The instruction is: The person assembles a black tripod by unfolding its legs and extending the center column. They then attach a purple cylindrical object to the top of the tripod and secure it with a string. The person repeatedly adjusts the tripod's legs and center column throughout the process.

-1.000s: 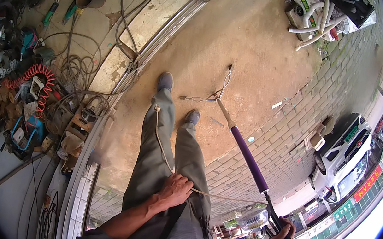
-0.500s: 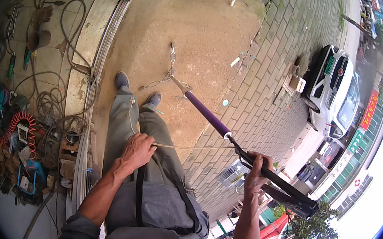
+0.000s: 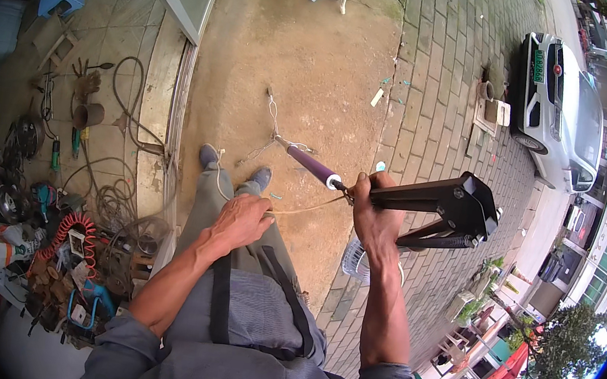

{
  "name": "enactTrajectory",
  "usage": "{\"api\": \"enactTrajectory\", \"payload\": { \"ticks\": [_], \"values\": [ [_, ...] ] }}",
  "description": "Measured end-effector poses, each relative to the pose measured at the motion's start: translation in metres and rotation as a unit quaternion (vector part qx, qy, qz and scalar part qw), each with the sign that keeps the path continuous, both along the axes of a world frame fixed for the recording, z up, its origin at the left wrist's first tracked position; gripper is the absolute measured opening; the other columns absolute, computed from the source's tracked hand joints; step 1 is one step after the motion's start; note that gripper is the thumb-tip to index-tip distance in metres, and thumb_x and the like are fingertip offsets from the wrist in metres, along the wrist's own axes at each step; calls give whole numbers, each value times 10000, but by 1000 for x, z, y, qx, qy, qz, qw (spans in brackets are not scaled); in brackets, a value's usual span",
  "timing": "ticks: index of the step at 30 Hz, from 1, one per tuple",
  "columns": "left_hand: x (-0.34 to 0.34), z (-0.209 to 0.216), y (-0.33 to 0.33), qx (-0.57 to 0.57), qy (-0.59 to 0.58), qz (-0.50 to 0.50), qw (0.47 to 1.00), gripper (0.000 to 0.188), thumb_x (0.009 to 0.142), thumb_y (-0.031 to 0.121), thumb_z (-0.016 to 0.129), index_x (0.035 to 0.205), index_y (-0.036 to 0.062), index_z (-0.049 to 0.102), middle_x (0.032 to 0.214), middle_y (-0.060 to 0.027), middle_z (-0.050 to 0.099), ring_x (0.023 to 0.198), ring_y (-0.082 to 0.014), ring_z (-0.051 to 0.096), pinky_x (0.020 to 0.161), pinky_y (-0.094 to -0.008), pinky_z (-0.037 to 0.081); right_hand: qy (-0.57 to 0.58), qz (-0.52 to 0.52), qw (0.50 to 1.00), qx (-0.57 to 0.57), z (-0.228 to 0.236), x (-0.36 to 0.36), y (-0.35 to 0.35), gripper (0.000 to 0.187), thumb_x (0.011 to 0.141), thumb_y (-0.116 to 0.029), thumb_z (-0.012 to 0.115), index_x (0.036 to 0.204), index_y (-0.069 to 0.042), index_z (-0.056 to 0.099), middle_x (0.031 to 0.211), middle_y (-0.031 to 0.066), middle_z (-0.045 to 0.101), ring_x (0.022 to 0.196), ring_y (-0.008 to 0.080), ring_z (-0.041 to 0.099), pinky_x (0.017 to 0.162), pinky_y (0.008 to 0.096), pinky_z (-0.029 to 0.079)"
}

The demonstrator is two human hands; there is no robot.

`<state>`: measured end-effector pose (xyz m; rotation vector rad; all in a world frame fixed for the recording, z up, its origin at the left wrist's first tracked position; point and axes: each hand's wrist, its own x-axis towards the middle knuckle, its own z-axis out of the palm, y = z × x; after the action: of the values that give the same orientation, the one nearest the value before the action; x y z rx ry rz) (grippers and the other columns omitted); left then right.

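Above brown ground (image 3: 320,61), left grip (image 3: 243,220) clamped on cord (image 3: 300,211), right grip (image 3: 376,218) clamped on black frame (image 3: 429,195).

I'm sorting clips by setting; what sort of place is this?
Probably the doorway of a street-side workshop: a red coiled hose and tangled cables lie inside, and a white car stands on brick paving outside.

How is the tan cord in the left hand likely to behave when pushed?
The tan cord would probably buckle rather than push, since it bows between the left hand and the right hand. It is likely light, being so thin. The part beyond the left hand may flop, as it curves loosely.
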<state>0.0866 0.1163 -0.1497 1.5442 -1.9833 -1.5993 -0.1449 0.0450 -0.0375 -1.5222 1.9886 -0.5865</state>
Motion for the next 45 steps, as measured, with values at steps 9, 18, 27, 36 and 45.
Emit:
{"api": "enactTrajectory", "payload": {
  "ticks": [9, 18, 27, 36, 45],
  "values": [
    [-119, -61, -20, 547, 307, 349, 696, 534, 1016, 531, 570, 1079, 2, 610, 923, -144, 698, 818, -254, 719, 700, -409, 598, -34, 23, 997, 66, 19, -11, 8, 175, 960, -84, 646, 854, 53, 675, 725, 113, 717, 611, 130, 637, 568, 279, 494],
    [-201, -85, -44, 602, 458, 579, 306, 320, 910, 184, 730, 1015, -47, 536, 846, -152, 624, 720, -294, 697, 572, -383, 635, -78, 155, 985, -4, 17, -13, 10, 155, 947, -23, 606, 808, 40, 580, 779, 190, 691, 767, 289, 735, 802, 454, 612],
    [-198, -75, -47, 612, 449, 553, 343, 326, 931, 258, 717, 982, -29, 570, 830, -133, 637, 655, -261, 691, 541, -354, 589, -44, -71, 995, -46, 12, 10, 20, 219, 1022, -77, 438, 862, 61, 494, 734, 208, 604, 744, 338, 695, 875, 570, 593],
    [-195, -76, -43, 625, 444, 524, 372, 323, 941, 291, 701, 942, -7, 578, 800, -113, 635, 635, -241, 691, 493, -324, 514, -68, -255, 962, -64, 12, 16, 15, 214, 1046, -185, 453, 914, -17, 459, 747, 168, 583, 720, 336, 661, 876, 596, 560],
    [-195, -70, -49, 626, 430, 548, 350, 293, 922, 261, 695, 893, -7, 580, 761, -101, 622, 628, -237, 687, 488, -318, 503, 26, 232, 967, 100, 30, -8, -2, 237, 1015, -140, 497, 837, 15, 520, 759, 184, 672, 747, 363, 743, 799, 542, 629]
  ]
}}
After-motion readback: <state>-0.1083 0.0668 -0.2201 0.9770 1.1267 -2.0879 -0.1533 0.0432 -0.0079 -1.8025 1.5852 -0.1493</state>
